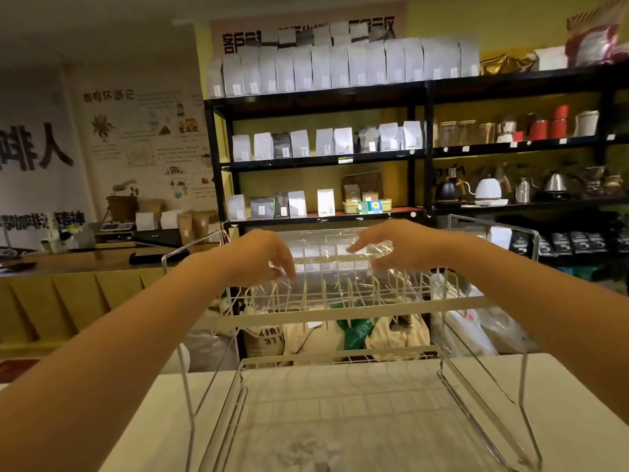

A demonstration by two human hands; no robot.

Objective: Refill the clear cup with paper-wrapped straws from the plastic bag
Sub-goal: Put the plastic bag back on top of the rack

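A clear plastic bag [340,247] lies across the upper tier of a white wire rack [340,310]. A pale strip inside it looks like paper-wrapped straws [340,257], but blur hides the detail. My left hand [262,255] is at the bag's left end, fingers curled down and pinching the plastic. My right hand [386,245] rests over the bag's right part with its fingers spread apart. I cannot see the clear cup.
The rack's lower wire tier [340,403] stands on a pale counter [561,403] right in front of me. Behind it rise black shelves [422,93] with white pouches, kettles and jars. Sacks and bags [306,338] lie on the floor beyond the counter.
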